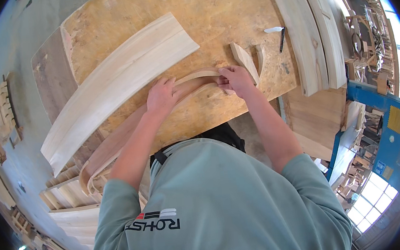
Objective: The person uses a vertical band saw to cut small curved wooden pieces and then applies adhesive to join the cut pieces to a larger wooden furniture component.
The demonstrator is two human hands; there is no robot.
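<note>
Both my hands are at a long, thin, curved wooden piece (122, 132) that runs from beyond the bench's left edge toward my right hand. Along its far side, a narrow pale curved strip (198, 75) bows between my hands. My left hand (161, 98) is closed over the middle of the piece, its fingertips around the edge. My right hand (235, 80) pinches the right-hand end, the thumb and fingers drawn together. What lies under the palms is hidden. Just beyond my left hand lies a wide, pale curved board (123, 79), apart from it.
The worn wooden bench top (208, 8) carries a short curved block (244, 63), a slim curved offcut (261, 57) and a dark pen-like tool (282, 40) with a white part. Long boards (304, 33) line its right side. A blue machine (388, 126) stands at the right, stacked timber (72, 195) at the left.
</note>
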